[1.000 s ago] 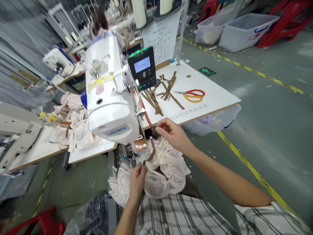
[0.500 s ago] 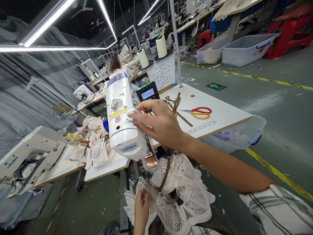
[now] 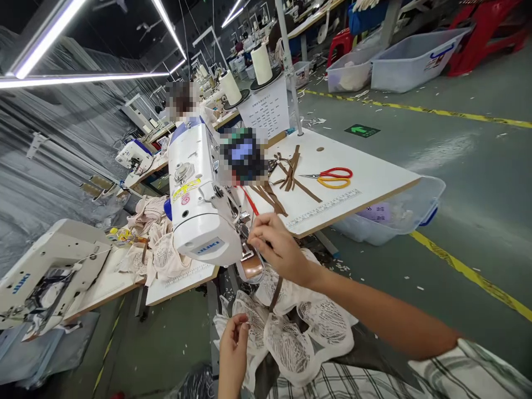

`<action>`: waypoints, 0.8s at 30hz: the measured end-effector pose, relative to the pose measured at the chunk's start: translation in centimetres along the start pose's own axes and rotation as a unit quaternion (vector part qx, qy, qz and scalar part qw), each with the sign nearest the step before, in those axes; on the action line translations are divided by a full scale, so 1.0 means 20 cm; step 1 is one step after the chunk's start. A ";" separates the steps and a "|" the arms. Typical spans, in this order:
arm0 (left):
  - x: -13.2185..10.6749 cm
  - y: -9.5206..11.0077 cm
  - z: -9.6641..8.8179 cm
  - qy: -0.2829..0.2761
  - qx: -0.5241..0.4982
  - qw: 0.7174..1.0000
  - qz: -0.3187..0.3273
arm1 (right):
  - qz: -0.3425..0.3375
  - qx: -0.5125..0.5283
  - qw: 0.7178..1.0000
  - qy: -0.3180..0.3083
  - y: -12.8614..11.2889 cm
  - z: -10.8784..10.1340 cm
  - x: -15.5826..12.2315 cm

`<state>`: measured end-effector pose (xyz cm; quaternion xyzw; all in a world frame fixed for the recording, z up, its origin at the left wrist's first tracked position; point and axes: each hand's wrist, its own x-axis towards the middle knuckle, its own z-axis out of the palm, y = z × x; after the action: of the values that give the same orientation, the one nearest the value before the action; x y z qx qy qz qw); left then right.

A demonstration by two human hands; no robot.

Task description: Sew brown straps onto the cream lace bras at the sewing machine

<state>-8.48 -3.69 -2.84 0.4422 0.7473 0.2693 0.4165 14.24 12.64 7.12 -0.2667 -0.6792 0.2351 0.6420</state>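
Bras (image 3: 291, 346) of pale lace lie bunched in the lower middle of the frame, a brown strap (image 3: 276, 295) among them; they look light, limp and easily snagged, so the firmer cup edges seem the best hold; the left hand (image 3: 234, 346), fingers curled, is at their left side; the right hand (image 3: 276, 244), well apart from it, curls beside the machine (image 3: 199, 221) near centre; I cannot tell whether either grips anything.

A garment-sewing workshop — a white JUKI sewing machine (image 3: 203, 202) stands at the bench (image 3: 374, 172), thread cones (image 3: 261, 65) rise behind it, lace bra cups (image 3: 288, 343) lie bunched below, and other machines (image 3: 135, 156) fill the room under strip lights (image 3: 50, 39) — with yellow tape (image 3: 474, 276) along a scrap-strewn floor (image 3: 490, 221).
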 end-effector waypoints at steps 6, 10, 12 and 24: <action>-0.18 0.49 -0.01 -0.039 0.138 0.953 0.265 | 0.244 -0.049 0.969 -0.009 0.38 0.16 -0.19; -0.14 0.78 0.06 0.019 0.256 0.796 0.549 | 0.295 -0.045 0.950 -0.088 0.50 0.04 -0.34; -0.06 0.86 0.10 0.052 0.381 0.702 0.599 | 0.292 -0.003 0.938 -0.188 0.49 -0.11 -0.50; 0.10 0.87 -0.19 0.073 0.489 0.546 0.677 | 0.635 0.281 0.717 0.068 0.81 -0.33 -0.73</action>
<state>-4.60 5.91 11.68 0.9310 0.2704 0.0958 -0.2256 22.30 14.94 -14.03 -0.4580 -0.2080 0.7486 0.4320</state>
